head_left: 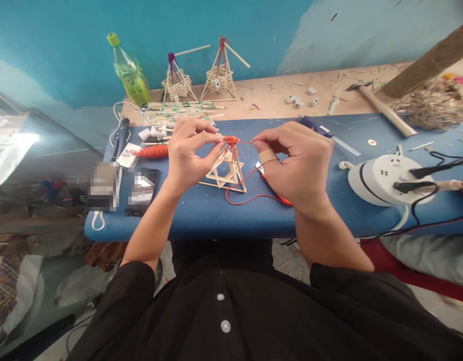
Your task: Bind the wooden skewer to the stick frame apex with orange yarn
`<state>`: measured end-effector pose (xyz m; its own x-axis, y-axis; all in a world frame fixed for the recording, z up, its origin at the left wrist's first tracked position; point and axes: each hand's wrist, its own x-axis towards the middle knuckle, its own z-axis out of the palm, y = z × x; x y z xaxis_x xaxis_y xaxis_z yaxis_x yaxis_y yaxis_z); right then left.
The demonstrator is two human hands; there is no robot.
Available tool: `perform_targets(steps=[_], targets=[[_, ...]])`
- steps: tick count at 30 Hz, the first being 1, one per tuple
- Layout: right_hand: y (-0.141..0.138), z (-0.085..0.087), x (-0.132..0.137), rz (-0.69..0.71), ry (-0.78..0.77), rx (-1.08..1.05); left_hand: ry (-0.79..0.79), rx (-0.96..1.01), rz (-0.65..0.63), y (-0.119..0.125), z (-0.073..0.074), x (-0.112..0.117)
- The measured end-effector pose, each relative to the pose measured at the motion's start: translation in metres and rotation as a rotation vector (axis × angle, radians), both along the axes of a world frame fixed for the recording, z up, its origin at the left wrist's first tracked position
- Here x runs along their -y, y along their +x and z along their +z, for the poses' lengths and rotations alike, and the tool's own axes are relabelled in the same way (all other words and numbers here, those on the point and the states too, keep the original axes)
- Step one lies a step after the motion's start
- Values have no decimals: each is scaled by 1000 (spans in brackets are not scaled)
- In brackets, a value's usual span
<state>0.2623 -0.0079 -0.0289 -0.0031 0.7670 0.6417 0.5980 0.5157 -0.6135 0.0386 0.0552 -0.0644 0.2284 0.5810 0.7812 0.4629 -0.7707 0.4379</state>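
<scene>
A small frame of wooden sticks (226,173) stands on the blue table, its peak wrapped in orange cord (231,141). My left hand (193,150) is closed in a pinch at the left of that wrapped peak; its fingertips seem to hold the stick end there. To the right, my right hand (293,158) pinches the orange cord, which runs taut from the peak to the fingers. A bandage (268,156) is round its thumb. Slack cord loops down onto the table below this hand. Under it lies a tool with an orange handle (282,196), partly hidden.
Behind stand two similar stick frames (220,75) and a green bottle (130,72). At left lie an orange cord bundle (154,151) and a phone (143,190). A hammer (387,110) and a white power strip (381,175) with cables are at right, near another person's arm.
</scene>
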Motion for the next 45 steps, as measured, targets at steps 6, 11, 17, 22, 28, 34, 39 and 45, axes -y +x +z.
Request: perform_targets(steps=[6, 11, 17, 22, 28, 34, 39, 45], targets=[[4, -2, -1, -3, -5, 31, -44, 45, -5, -4, -3, 1], [8, -10, -8, -44, 70, 105, 40, -7, 63, -4, -2, 2], [17, -23, -16, -81, -12, 151, 39, -102, 105, -2, 0, 5], [22, -31, -21, -106, -93, 142, 74, 18, 68, -1, 2, 7], [16, -29, -33, 144, -240, -206, -165, 230, -195, 9, 10, 11], [-11, -24, -41, 547, -362, -778, -486, 362, -475, 22, 13, 9], [-17, -19, -40, 596, -412, -813, -472, 434, -488, 21, 11, 8], [-10, -12, -39, 553, -454, -607, -388, 313, -397, 10, 14, 13]])
